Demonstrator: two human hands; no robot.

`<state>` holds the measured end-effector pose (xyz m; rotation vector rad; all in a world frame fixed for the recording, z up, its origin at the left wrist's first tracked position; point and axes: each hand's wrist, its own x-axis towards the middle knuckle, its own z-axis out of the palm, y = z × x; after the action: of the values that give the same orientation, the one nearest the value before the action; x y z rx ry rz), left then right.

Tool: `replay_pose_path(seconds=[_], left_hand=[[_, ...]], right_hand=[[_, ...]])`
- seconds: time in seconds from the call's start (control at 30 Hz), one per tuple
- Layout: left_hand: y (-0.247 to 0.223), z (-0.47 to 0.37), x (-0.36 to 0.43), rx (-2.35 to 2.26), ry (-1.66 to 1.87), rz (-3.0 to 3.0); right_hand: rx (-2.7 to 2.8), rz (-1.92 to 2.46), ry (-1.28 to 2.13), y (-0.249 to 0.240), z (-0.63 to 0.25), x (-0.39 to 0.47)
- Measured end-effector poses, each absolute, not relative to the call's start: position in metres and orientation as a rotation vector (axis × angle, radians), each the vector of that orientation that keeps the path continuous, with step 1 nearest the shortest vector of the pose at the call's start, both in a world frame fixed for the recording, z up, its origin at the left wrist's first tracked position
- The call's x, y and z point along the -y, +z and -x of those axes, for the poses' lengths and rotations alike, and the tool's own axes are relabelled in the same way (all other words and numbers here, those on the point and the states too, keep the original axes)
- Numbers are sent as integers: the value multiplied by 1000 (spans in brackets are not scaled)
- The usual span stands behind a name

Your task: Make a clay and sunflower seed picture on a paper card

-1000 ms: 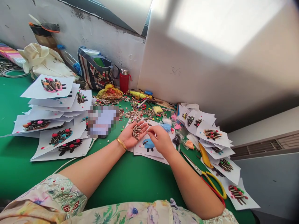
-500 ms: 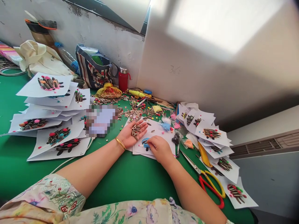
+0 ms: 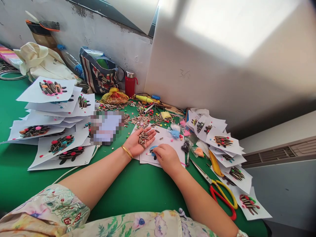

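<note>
My left hand (image 3: 137,143) is palm up, cupping a small heap of striped sunflower seeds (image 3: 143,139). Fingers bent in a pinch, my right hand (image 3: 168,157) presses a dark sunflower seed at the blue clay shape (image 3: 152,150). That shape lies on a white paper sheet (image 3: 148,160) and has dark feet and a pink dot at its left tip. The right fingertips partly cover both seed and clay. Loose seeds lie on the sheet beyond my hands, near lumps of blue clay (image 3: 175,133) and pink clay (image 3: 187,132).
Finished seed-and-clay pictures are piled on the left (image 3: 61,126) and right (image 3: 223,141) of the green table (image 3: 111,197). Scissors (image 3: 222,194) lie right of my forearm. Behind are a pixelated phone-like object (image 3: 106,128), scattered seeds (image 3: 142,120), a red flask (image 3: 130,84) and a bag (image 3: 98,72).
My right hand has shifted very slightly at the blue clay, still pinching. My left hand stays in place with the seeds.
</note>
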<state>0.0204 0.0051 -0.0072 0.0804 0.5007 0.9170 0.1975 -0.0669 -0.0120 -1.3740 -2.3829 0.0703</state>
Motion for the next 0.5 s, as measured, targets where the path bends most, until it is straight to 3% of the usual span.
replay_pose_path(seconds=[0.5], left_hand=[[-6, -20, -4, -493, 915, -81]], right_hand=[[2387, 1379, -34, -2, -195, 73]])
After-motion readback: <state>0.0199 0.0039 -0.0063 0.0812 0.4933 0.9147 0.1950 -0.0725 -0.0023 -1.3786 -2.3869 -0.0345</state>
